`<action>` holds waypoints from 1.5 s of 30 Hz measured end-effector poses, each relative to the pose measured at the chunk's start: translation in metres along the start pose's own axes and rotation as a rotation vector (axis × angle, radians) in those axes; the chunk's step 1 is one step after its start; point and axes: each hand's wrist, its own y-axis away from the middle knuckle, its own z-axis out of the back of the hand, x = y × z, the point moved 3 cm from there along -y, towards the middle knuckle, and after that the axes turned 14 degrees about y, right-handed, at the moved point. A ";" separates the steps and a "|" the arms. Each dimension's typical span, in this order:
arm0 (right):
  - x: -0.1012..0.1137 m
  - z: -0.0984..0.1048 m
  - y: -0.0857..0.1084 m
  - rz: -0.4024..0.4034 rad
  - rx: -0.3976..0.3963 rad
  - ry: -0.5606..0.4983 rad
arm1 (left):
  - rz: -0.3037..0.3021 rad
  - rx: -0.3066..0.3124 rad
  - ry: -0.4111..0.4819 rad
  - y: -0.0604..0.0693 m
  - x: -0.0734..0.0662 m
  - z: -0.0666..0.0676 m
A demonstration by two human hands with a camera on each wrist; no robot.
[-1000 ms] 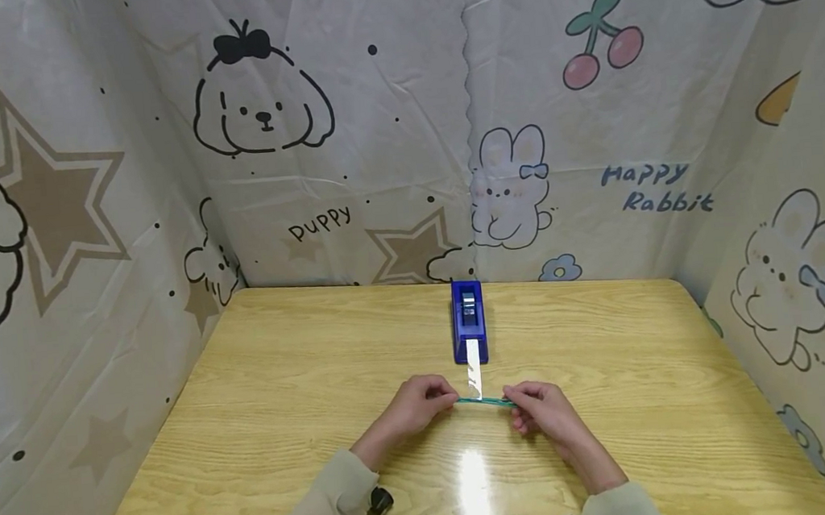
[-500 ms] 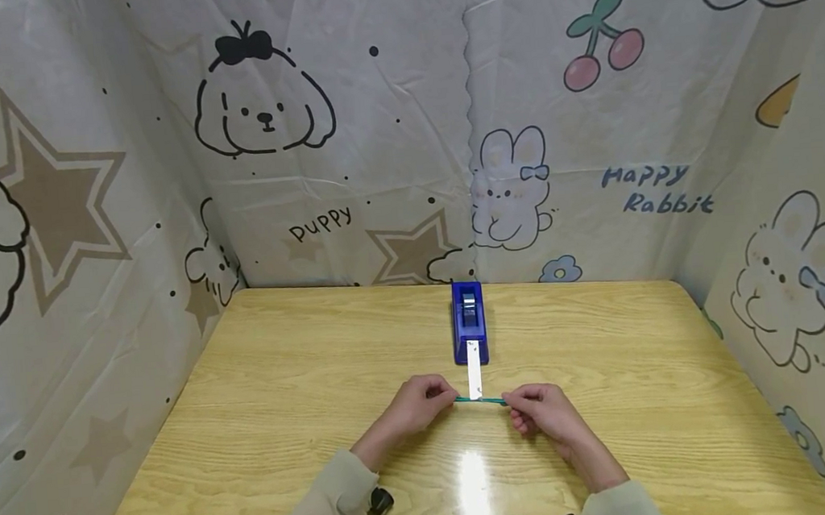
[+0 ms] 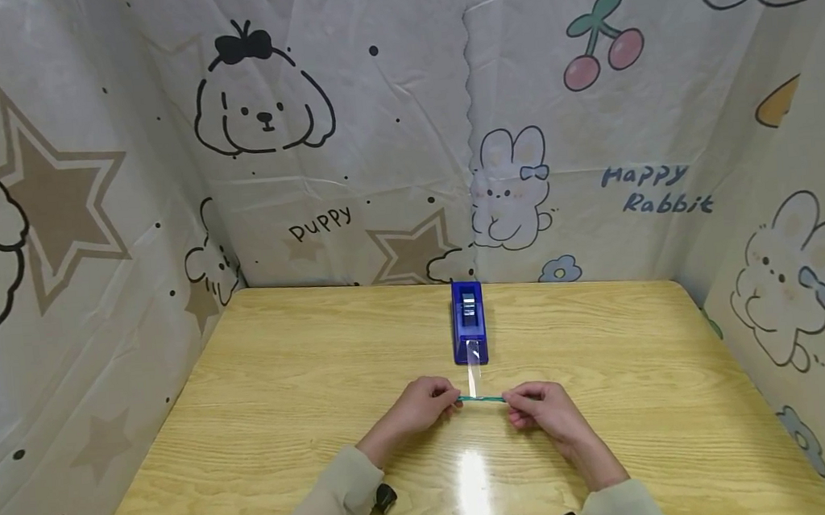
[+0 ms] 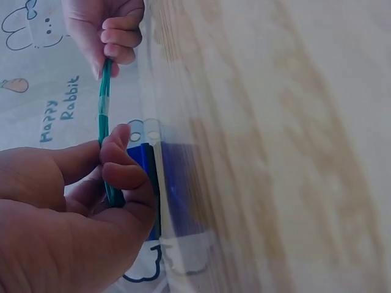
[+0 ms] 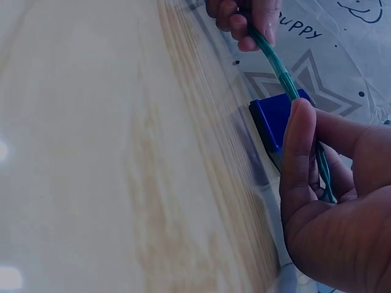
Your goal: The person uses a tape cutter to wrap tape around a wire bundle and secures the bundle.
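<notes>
Head view: both hands are pinched down to the fingertips on a skinny teal-green bundle of strands (image 3: 492, 399), left hand (image 3: 424, 404) at one end, right hand (image 3: 546, 410) at the other. It's pretty much straight, just above the yellow wood-grain table (image 3: 284, 381), clear shiny tape (image 3: 474, 378) at its middle running to a blue plastic dispenser (image 3: 470, 331). Forearms angle inward.
</notes>
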 end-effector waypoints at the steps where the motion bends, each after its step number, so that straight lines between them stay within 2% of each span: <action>1: 0.000 0.000 0.000 -0.004 0.001 0.000 | -0.003 -0.001 0.005 0.000 0.000 0.000; 9: 0.002 -0.001 -0.002 -0.013 0.015 0.011 | -0.031 -0.007 0.032 -0.001 -0.001 0.003; 17: 0.003 -0.001 -0.003 -0.017 0.015 0.019 | -0.067 -0.026 -0.023 -0.001 -0.001 0.003; 26: 0.004 0.000 -0.005 -0.011 -0.039 0.034 | -0.046 -0.059 -0.096 -0.003 -0.001 0.006; 37: 0.003 0.003 -0.007 0.017 -0.052 0.060 | -0.014 -0.024 -0.162 -0.011 -0.001 0.010; 45: 0.006 0.004 -0.007 0.037 -0.021 0.047 | -0.070 -0.016 -0.148 -0.015 -0.002 0.008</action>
